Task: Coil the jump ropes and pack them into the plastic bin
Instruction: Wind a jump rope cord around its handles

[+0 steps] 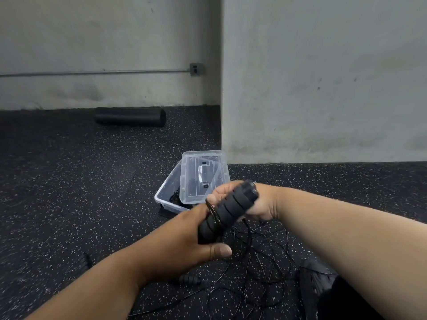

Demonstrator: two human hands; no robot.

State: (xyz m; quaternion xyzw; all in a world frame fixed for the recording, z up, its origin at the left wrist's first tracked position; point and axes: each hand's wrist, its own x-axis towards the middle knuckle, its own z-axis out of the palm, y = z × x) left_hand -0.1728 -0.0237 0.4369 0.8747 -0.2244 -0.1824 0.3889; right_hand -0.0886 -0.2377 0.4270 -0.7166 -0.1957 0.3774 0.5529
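We start with the speckled rubber floor (69, 192), running back to the grey concrete wall (323, 77); a black foam roller (130, 116) lies along the wall at about eleven o'clock. At twelve o'clock from our hands sits the clear plastic bin (165, 195), its lid (203, 176) resting askew across the top, with something dark showing inside. Around six o'clock a loose tangle of thin black rope (258, 269) sprawls over the floor, and another ribbed handle (189, 279) lies at seven o'clock. At centre we hold the paired foam handles (227, 212) of one jump rope: our left hand (182, 239) is wrapped round the lower end, thumb across, and our right hand (258, 204) grips the upper end, fingers curled behind. A few turns of cord (213, 212) already ring the handles, so we judge the coiling step under way. Next we would need to wind on the slack, keeping it taut and clear of the tangle, before reaching for the bin.
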